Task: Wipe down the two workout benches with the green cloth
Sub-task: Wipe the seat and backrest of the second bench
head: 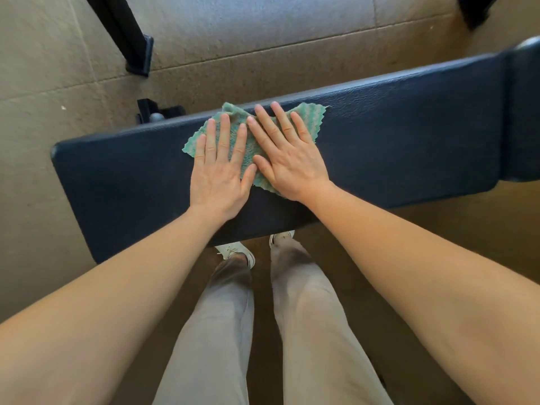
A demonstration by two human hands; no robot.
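Two bare forearms are extended over a dark padded bench [394, 135], where the green cloth [251, 147] is pinned flat under the left hand [219, 176] and right hand [289, 162], palms spread side by side, apparently for broad wiping pressure.

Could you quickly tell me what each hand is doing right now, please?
Left hand: open, flat on the green cloth.
Right hand: open, flat on it too.

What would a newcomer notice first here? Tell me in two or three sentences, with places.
Two bare hands, the left hand and right hand, press flat side by side on a green cloth at mid-frame. The cloth lies on the dark blue bench pad, which runs across the picture, its far edge reaching the pad's far side. Below, beige trousers and white shoes stand against the bench.
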